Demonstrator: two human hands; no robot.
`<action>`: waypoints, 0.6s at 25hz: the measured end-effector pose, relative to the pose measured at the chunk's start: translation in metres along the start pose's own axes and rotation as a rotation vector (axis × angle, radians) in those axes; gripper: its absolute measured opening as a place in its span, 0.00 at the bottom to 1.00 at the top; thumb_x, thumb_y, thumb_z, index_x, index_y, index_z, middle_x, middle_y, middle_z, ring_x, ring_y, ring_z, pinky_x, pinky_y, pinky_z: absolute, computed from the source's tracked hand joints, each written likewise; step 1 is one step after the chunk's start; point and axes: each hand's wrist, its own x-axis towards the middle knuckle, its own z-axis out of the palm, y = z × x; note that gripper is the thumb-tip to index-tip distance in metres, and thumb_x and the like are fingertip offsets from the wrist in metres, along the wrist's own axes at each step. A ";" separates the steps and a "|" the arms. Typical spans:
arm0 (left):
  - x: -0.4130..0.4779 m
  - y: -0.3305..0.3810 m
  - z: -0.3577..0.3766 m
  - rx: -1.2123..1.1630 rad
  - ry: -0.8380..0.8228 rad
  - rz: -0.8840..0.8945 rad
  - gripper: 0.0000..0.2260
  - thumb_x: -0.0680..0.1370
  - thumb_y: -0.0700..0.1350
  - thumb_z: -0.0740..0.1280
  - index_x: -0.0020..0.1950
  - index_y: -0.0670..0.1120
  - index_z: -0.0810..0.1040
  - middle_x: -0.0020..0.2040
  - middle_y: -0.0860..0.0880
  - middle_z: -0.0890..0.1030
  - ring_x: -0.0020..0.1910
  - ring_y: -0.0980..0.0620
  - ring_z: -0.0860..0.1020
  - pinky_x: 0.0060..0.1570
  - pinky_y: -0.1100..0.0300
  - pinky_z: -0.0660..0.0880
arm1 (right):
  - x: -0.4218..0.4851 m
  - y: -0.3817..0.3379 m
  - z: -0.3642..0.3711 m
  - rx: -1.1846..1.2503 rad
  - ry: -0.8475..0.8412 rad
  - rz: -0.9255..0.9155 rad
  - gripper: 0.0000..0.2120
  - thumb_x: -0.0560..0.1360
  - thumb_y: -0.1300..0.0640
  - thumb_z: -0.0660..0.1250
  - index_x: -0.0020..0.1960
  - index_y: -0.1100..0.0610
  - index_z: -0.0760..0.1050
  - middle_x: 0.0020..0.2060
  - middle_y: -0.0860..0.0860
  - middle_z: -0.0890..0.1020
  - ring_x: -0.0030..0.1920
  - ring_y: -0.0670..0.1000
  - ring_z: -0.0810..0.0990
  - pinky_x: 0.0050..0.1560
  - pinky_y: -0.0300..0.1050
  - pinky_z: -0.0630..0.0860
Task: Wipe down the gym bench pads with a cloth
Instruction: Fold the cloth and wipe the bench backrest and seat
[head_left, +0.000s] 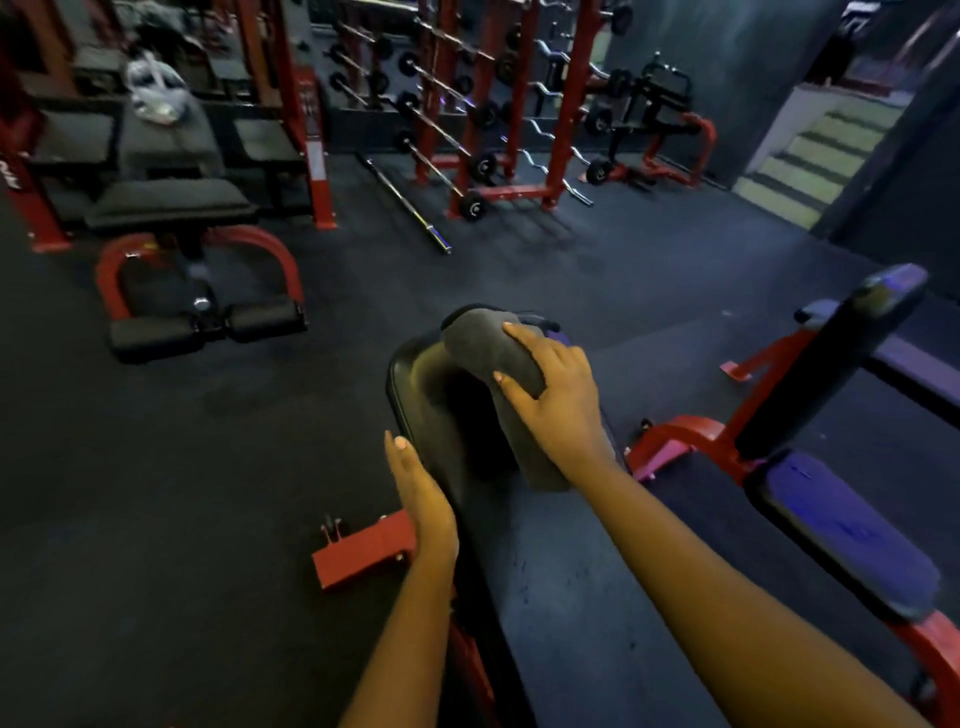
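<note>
A black bench pad (431, 395) stretches away from me at the centre of the view, its far end rounded. A grey cloth (483, 343) lies draped over that far end and down the pad's right side. My right hand (556, 400) presses flat on the cloth, fingers spread over it. My left hand (423, 493) rests against the pad's left edge, fingers straight and together, holding nothing. The near part of the pad runs between my forearms.
A second bench with a purple-lit pad (841, 525) and red frame stands close on the right. Another black bench (171, 205) sits at the far left. A red barbell rack (498, 104), a loose bar (405, 202) on the floor and stairs (810, 156) lie beyond.
</note>
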 end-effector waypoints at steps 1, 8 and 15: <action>0.004 -0.006 0.002 -0.043 0.007 -0.002 0.35 0.70 0.70 0.53 0.74 0.55 0.60 0.73 0.52 0.65 0.71 0.54 0.64 0.72 0.53 0.60 | 0.005 0.001 0.014 0.002 -0.048 -0.050 0.25 0.73 0.49 0.68 0.68 0.47 0.69 0.60 0.48 0.78 0.57 0.53 0.73 0.58 0.42 0.67; 0.014 -0.028 0.004 -0.061 0.030 0.153 0.36 0.68 0.72 0.52 0.73 0.57 0.61 0.73 0.55 0.65 0.71 0.57 0.64 0.72 0.50 0.61 | -0.007 -0.003 0.090 -0.360 -0.189 -0.367 0.28 0.73 0.35 0.57 0.71 0.36 0.57 0.73 0.50 0.61 0.73 0.58 0.54 0.65 0.68 0.56; 0.017 -0.033 0.011 0.157 0.107 0.278 0.28 0.76 0.62 0.50 0.74 0.53 0.58 0.74 0.53 0.63 0.71 0.58 0.62 0.72 0.55 0.59 | 0.028 0.041 0.075 -0.353 -0.048 -0.155 0.24 0.74 0.35 0.55 0.69 0.35 0.62 0.68 0.51 0.68 0.65 0.58 0.65 0.53 0.59 0.66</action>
